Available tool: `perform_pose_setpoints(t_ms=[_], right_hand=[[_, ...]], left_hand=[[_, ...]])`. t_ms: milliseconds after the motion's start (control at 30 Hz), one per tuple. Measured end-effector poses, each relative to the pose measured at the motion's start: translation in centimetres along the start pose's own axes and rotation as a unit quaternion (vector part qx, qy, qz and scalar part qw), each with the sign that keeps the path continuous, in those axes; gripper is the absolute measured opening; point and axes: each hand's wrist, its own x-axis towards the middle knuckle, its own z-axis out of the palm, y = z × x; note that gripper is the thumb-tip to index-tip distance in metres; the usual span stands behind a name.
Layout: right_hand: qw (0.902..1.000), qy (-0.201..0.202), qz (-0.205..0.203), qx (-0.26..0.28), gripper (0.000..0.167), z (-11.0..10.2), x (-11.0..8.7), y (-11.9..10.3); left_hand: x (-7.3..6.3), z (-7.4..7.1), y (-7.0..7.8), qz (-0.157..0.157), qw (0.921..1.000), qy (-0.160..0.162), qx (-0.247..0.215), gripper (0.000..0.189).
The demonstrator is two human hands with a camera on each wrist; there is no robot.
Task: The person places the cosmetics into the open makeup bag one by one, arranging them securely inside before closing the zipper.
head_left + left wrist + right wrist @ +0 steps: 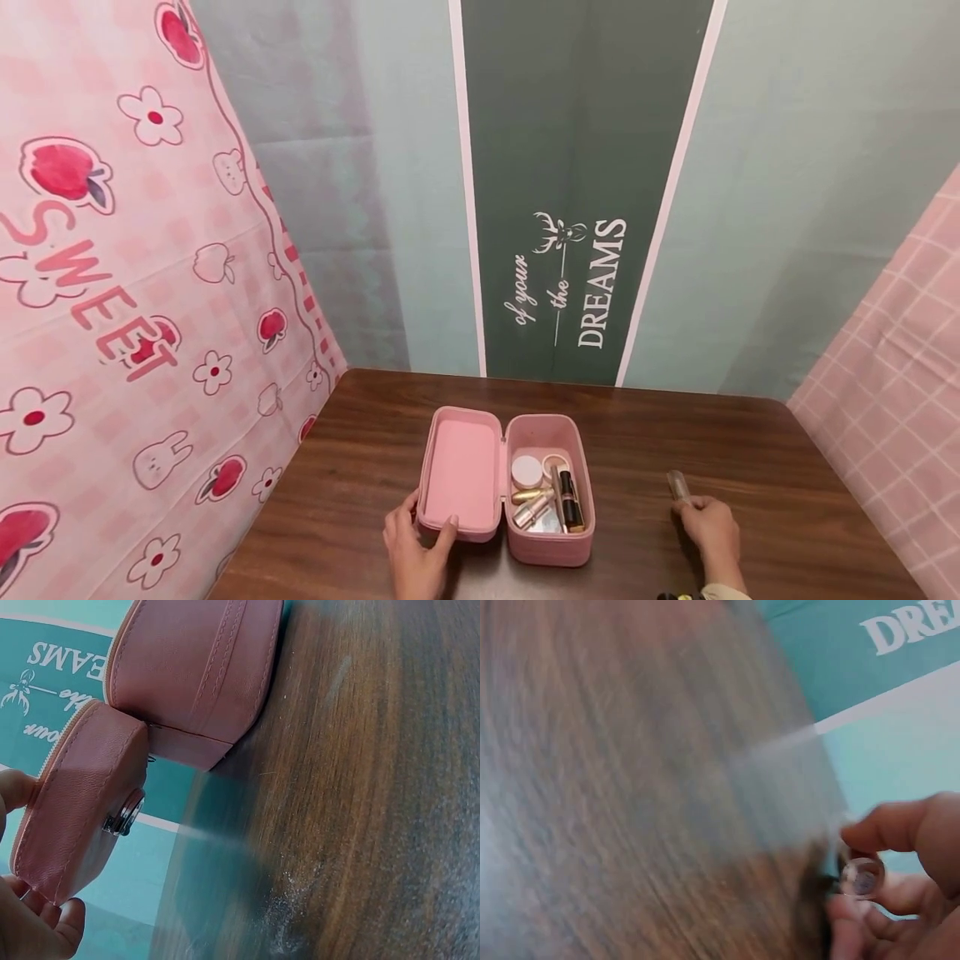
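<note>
Well right of the pink box (551, 550), the right hand (709, 527) pinched a clear tube (678, 483) that a loose hold could have dropped; left of the box, the left hand (418, 550) gripped the lid (463, 471), and tugging risked tipping both.

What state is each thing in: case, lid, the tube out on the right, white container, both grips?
Pink rectangular leather-look case: open, partly filled.
Pink rounded-corner lid: swung open, attached to the case.
Slender clear cylindrical tube: held, outside the case; sealed or not, unclear.
White round container: inside the case; shut or not, unclear.
Left grip: holding the lid's edge.
Right grip: holding the clear tube.
</note>
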Motion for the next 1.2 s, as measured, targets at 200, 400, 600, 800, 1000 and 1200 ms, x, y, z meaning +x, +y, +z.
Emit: perform_pose_setpoints(t_ms=[200,400,600,800,1000,1200], right_hand=[[0.9954,-0.078,-0.034,0.044,0.032,-0.4,-1.6,-1.3],[0.9962,-0.049,-0.063,0.034,0.034,-0.2,-3.1,-2.1],[0.9874,0.099,-0.112,0.051,0.031,1.1,-4.9,-2.8],[0.9441,0.261,-0.155,0.128,0.026,3.1,-5.8,-3.3],[0.9348,0.282,-0.151,0.155,0.027,3.8,-6.0,-3.7],[0.9405,0.268,-0.143,0.152,0.027,3.9,-6.2,-3.8]], left_hand=[[0.2,-0.2,-0.3,0.009,0.9999,0.009,-0.002,0.063],[0.3,-0.2,-0.3,-0.002,1.0000,-0.003,0.003,0.063],[0.2,-0.2,-0.3,-0.011,0.9999,-0.005,-0.001,0.063],[0.2,-0.1,-0.5,-0.003,1.0000,-0.005,0.003,0.063],[0.4,-0.2,-0.5,-0.002,0.9999,-0.010,0.000,0.063],[0.3,-0.2,-0.5,-0.019,0.9997,-0.017,0.005,0.062]])
